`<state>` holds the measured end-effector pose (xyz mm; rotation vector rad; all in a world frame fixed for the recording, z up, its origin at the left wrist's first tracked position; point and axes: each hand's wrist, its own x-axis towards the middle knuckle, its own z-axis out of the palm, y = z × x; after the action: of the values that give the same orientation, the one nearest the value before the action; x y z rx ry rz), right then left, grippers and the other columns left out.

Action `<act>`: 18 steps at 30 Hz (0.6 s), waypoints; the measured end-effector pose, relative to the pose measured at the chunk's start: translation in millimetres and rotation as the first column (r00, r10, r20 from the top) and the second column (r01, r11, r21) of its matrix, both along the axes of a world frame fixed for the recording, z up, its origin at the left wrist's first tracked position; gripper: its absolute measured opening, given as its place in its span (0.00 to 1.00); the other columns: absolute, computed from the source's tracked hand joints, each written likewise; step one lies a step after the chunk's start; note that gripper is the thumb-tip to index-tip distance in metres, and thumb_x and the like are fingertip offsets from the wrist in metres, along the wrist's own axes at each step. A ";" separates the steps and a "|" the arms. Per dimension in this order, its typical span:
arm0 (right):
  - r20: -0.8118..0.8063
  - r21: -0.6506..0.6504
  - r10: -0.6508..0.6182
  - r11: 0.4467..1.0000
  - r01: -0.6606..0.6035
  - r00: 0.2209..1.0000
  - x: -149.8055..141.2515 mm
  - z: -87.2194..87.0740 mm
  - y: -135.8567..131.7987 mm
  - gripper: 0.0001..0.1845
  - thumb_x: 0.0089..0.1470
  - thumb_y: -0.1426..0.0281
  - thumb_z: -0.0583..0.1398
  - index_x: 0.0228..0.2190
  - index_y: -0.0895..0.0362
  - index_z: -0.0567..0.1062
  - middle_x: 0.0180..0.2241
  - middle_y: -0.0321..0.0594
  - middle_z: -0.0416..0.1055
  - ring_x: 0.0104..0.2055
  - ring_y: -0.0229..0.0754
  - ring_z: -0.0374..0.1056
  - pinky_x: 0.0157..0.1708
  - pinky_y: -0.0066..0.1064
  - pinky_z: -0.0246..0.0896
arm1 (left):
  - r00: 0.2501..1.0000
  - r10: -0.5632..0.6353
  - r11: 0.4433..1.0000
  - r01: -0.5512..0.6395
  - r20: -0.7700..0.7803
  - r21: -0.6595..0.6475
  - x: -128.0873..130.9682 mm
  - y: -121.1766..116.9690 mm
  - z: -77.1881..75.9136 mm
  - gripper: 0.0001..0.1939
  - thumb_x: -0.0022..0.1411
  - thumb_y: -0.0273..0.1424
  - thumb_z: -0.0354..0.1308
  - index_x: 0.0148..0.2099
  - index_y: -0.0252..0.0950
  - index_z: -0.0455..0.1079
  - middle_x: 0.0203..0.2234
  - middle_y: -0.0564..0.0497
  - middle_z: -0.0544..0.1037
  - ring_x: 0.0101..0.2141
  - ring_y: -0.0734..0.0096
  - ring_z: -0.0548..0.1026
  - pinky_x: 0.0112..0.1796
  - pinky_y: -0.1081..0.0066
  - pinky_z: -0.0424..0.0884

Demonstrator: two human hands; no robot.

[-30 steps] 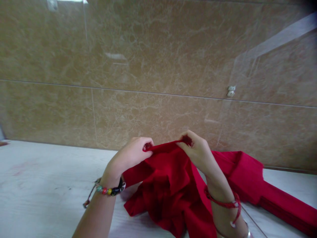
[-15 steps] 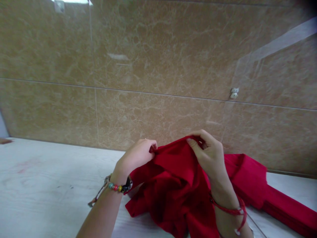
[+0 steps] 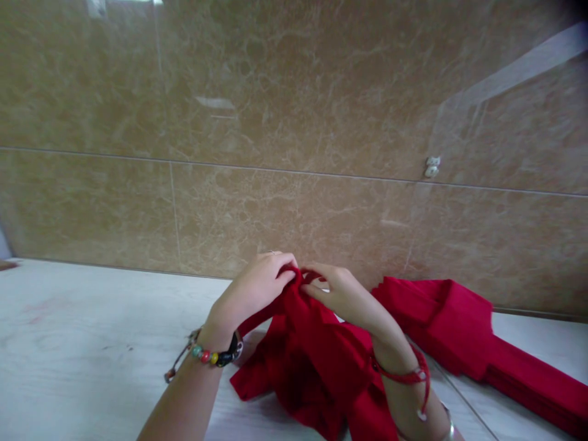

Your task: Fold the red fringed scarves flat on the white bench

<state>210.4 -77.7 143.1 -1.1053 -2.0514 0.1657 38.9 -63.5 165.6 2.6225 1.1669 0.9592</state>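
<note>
With the view's centre as the middle of the clock, a silver bangle (image 3: 449,424) sits nearest on the right forearm, toward five o'clock, and a knotted red cord bracelet (image 3: 405,379) loops around the same arm just beyond it. At seven o'clock a beaded bracelet (image 3: 212,357), with green, red, yellow and black beads, circles the left wrist, its loose cords hanging outward. A rumpled red cloth (image 3: 316,361) lies at six o'clock, its near part bunched on the white counter (image 3: 92,343) and its far edge lifted between the hands. The left hand (image 3: 257,285), near seven o'clock, has its grip clamped on that raised edge between thumb and curled fingers. The right hand (image 3: 344,294), near five o'clock, pinches the same cloth just beside it, thumb below and fingers above. At four o'clock, beyond the right forearm, layered folded red fabric (image 3: 462,337) stretches along the counter toward the right border. Just below nine o'clock a small brown object (image 3: 8,265) shows at the left border, too little of it to identify. Behind rises a glossy brown marbled tile wall (image 3: 275,116), bearing a small white fixture (image 3: 432,166) between two and three o'clock.
</note>
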 end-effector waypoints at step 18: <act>-0.307 0.218 -0.102 0.960 0.174 0.946 6.7 8.9 -10.2 0.02 0.50 0.71 0.52 0.27 0.54 0.64 0.25 0.36 0.69 0.28 0.39 0.65 0.29 0.29 0.58 | 0.987 0.161 0.986 -0.160 -0.015 0.047 -1.4 10.2 -7.1 0.08 0.51 0.20 0.48 0.31 0.36 0.65 0.26 0.52 0.73 0.28 0.71 0.69 0.30 0.72 0.62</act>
<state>217.1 -87.9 152.0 -1.0024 -1.6735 0.0044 37.4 -53.3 158.5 2.6098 1.3956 1.0013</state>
